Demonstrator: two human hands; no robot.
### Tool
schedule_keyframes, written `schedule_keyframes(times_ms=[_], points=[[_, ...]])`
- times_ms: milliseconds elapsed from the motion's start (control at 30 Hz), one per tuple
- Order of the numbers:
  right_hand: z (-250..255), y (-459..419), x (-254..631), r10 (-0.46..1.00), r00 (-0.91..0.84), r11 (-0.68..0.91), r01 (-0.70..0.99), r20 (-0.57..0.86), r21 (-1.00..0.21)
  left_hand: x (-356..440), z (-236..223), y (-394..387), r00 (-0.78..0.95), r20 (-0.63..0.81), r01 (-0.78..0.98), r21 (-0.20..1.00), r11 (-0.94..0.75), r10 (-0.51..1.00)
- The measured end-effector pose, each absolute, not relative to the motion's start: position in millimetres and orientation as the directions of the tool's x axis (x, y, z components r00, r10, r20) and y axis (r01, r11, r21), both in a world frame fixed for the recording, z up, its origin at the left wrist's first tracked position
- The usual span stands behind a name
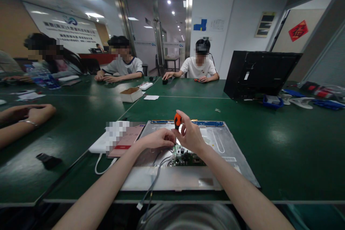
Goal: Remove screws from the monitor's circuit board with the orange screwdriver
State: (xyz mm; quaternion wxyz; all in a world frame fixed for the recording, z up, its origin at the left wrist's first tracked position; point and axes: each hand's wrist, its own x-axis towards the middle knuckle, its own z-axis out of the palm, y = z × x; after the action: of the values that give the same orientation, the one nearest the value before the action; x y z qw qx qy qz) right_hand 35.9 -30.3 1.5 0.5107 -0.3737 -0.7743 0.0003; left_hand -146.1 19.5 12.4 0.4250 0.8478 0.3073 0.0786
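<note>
My right hand (190,133) grips an orange and black screwdriver (177,120) by its handle, held upright with the tip down. The tip points at the left edge of a green circuit board (185,157), though fingers partly hide where it meets the board. My left hand (161,138) is beside the screwdriver's lower end, fingers bent and pinched together; what they hold, if anything, is hidden. The board lies on a flat metal display panel (231,172) with a blue strip along its far edge. From the board, grey cables (155,183) run over the panel's near edge.
Left of the panel lie a white power bank (98,143) with a cable and a pinkish phone-like screen (129,140). A black object (48,160), an open box (131,95) and a large monitor (258,73) stand on the green table. Another person's hands (40,115) rest at left; several people sit around.
</note>
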Motion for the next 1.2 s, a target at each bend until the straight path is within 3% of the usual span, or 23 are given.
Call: schedule_keyframes(times_ms=[367, 867, 1200], points=[[4.9, -34.3, 37.8, 0.571, -0.245, 0.752, 0.54, 0.784, -0.379, -146.0, 11.1, 20.3, 0.816, -0.123, 0.435, 0.774, -0.459, 0.565], [4.5, -32.6, 36.3, 0.544, -0.212, 0.712, 0.629, 0.812, -0.313, -147.1, 8.8, 22.2, 0.785, -0.156, 0.485, 0.756, -0.439, 0.599], [6.5, -35.8, 36.8, 0.575, -0.211, 0.724, 0.581, 0.79, -0.371, -146.5, 7.9, 22.1, 0.808, -0.142, 0.439, 0.793, -0.423, 0.572]])
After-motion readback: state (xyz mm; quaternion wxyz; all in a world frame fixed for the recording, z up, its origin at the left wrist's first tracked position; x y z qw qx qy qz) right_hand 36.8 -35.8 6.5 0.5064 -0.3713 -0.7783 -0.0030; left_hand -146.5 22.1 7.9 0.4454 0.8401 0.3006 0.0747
